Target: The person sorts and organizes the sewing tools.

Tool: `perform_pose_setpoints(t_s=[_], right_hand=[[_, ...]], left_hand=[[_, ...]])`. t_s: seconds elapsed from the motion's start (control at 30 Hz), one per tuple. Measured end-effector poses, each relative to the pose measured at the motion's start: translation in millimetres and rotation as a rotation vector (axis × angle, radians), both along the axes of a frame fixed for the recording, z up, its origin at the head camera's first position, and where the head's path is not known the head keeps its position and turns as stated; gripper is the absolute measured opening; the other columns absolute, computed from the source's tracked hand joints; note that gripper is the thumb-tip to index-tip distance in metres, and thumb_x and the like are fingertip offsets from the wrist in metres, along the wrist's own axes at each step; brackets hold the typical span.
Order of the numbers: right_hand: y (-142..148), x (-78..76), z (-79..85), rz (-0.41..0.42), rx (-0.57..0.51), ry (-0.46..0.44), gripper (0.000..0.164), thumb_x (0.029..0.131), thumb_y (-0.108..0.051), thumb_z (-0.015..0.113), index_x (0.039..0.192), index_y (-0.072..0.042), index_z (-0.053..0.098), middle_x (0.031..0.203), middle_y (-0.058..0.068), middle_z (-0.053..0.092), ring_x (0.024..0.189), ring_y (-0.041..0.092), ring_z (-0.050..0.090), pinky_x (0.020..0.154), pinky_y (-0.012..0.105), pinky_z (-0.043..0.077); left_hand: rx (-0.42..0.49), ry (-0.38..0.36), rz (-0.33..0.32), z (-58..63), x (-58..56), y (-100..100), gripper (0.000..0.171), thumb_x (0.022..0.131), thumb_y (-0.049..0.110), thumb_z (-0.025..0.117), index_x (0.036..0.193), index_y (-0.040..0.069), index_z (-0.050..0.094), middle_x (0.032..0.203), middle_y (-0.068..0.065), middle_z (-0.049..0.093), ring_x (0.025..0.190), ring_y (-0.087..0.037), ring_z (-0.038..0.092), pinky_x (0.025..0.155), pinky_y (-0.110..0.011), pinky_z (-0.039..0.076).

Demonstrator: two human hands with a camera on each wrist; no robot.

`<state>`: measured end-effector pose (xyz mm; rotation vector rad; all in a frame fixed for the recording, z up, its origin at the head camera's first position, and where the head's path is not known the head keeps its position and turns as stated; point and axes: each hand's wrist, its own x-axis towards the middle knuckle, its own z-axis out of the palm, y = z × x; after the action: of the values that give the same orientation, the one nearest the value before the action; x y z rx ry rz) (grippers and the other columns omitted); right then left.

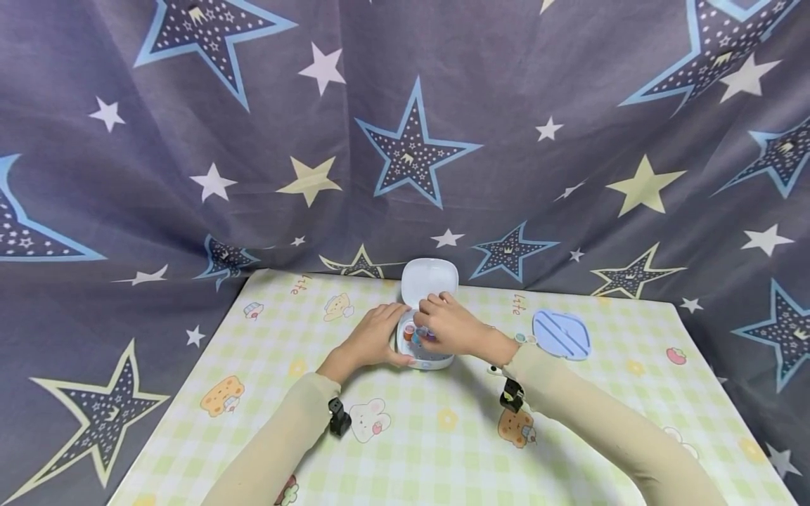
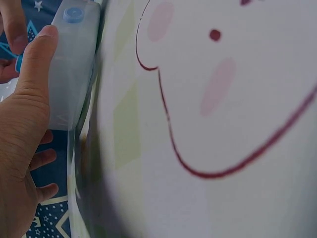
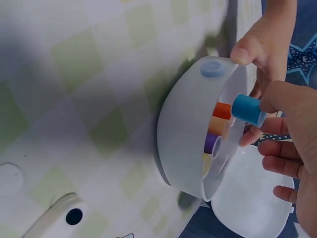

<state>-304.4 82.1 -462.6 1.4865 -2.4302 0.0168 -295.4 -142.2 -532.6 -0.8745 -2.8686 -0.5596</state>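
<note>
Blue spool (image 3: 246, 109) is at the open mouth of the white box (image 3: 181, 134), above the box floor, next to the orange spool (image 3: 222, 110). Long axis runs roughly square to the box's rim plane, slightly tilted: one end points down into the box, the other up into the fingers. Can't tell if it touches the orange one.

Right hand (image 1: 448, 327): over the box's right half, pinching the spool's upper end between thumb and forefinger, tips nearly closed on it; other fingers loosely bent and spread. Forearm comes in from the box's near right, hand angled down.

Left hand (image 1: 372, 339): wraps the box's left side, part-open to the box's width. Thumb at the near rim by the blue latch (image 3: 212, 69), fingers round the far left.

Lid (image 1: 429, 279) stands up behind the box. Purple spool (image 3: 211, 144) lies inside the box. Blue tray (image 1: 562, 335) lies flat, well right of the box.
</note>
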Motion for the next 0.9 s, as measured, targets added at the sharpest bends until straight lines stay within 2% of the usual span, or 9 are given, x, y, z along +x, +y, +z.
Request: perform_pose_setpoints(t_s=[0.13, 0.4, 0.67, 0.9], right_hand=[[-3.4, 0.0, -3.3, 0.013, 0.023, 0.025, 0.018, 0.085, -0.029, 0.073, 0.092, -0.015, 0.064, 0.09, 0.0, 0.059, 0.085, 0.02, 0.05, 0.082, 0.039, 0.042], [-10.6, -0.7, -10.5, 0.011, 0.095, 0.054, 0.019, 0.087, -0.032, 0.072, 0.098, -0.017, 0.068, 0.099, 0.001, 0.064, 0.091, 0.02, 0.053, 0.085, 0.039, 0.043], [-17.4, -0.9, -17.3, 0.03, 0.1, 0.117, 0.017, 0.087, -0.032, 0.072, 0.096, -0.017, 0.069, 0.099, 0.001, 0.068, 0.091, 0.022, 0.057, 0.083, 0.039, 0.045], [-21.4, 1.1, -21.5, 0.023, 0.123, 0.127, 0.02, 0.088, -0.033, 0.072, 0.098, -0.016, 0.069, 0.104, 0.004, 0.069, 0.096, 0.023, 0.059, 0.086, 0.04, 0.047]], left_hand=[[0.0, 0.009, 0.001, 1.1, 1.0, -1.1, 0.114, 0.068, 0.066, 0.085, 0.153, 0.005, 0.041, 0.15, -0.012, 0.05, 0.138, -0.034, 0.047, 0.119, -0.052, 0.038], [-0.023, 0.031, -0.005, 3.5, 2.3, -0.4, 0.115, 0.069, 0.067, 0.083, 0.154, 0.004, 0.04, 0.151, -0.014, 0.05, 0.139, -0.035, 0.046, 0.118, -0.053, 0.038], [-0.05, 0.021, 0.009, 3.3, 4.0, -0.8, 0.115, 0.071, 0.068, 0.082, 0.156, 0.003, 0.038, 0.155, -0.016, 0.046, 0.142, -0.036, 0.043, 0.119, -0.054, 0.036], [-0.048, 0.033, 0.007, 1.3, 5.1, -1.0, 0.116, 0.071, 0.069, 0.08, 0.156, 0.002, 0.037, 0.155, -0.016, 0.046, 0.142, -0.036, 0.043, 0.119, -0.055, 0.037]])
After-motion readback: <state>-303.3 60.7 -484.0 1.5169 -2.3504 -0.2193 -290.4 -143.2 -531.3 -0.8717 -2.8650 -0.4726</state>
